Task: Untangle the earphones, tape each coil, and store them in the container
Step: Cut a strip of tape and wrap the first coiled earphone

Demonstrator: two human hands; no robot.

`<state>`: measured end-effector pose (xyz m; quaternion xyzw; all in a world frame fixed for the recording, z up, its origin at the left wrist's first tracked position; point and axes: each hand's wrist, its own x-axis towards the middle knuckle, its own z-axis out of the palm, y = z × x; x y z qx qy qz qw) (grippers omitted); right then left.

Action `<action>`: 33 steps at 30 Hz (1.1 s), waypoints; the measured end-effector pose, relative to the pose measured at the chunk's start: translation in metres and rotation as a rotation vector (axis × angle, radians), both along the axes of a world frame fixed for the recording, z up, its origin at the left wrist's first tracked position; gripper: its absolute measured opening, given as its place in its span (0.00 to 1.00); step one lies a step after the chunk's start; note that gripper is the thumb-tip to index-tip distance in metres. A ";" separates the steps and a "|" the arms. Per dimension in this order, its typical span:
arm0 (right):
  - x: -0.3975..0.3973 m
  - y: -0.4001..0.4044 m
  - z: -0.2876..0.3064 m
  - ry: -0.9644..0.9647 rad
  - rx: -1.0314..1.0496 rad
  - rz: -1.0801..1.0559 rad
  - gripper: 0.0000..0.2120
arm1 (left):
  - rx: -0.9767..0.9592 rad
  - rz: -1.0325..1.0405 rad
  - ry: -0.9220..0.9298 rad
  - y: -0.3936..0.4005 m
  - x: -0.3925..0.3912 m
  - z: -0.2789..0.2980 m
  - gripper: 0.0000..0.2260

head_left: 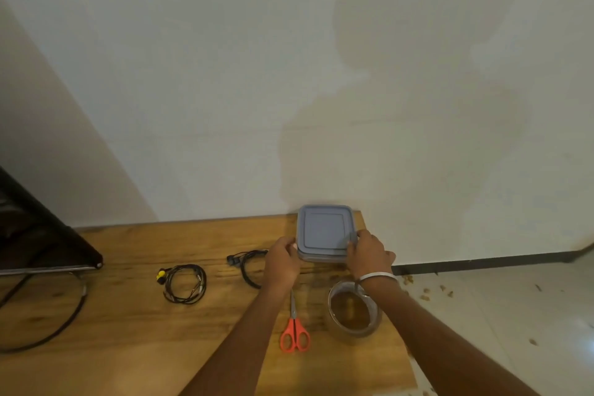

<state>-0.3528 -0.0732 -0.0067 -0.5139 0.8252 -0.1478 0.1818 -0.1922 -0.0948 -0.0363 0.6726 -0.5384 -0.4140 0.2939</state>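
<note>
A square container with a blue-grey lid (324, 231) stands at the far right corner of the wooden table (128, 331), against the wall. My left hand (283, 264) grips its left front edge and my right hand (369, 254) grips its right front corner. A coiled black earphone with yellow buds (184, 283) lies to the left. A second black earphone coil (249, 264) lies just left of my left hand, partly hidden by it. A roll of clear tape (353, 312) sits under my right wrist. Orange-handled scissors (295, 328) lie between my forearms.
A dark piece of furniture (38, 235) and a thick black cable (64, 315) occupy the table's left side. The table's right edge drops to a tiled floor (498, 315) with scattered crumbs. The white wall stands directly behind the container.
</note>
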 end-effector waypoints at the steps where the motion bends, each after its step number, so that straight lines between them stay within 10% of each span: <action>1: 0.000 -0.001 -0.002 -0.003 -0.004 -0.009 0.14 | 0.008 0.012 0.021 -0.002 0.000 -0.002 0.13; 33: 0.062 0.043 0.055 -0.009 -0.090 0.139 0.13 | -0.041 0.085 0.115 0.070 0.066 0.068 0.12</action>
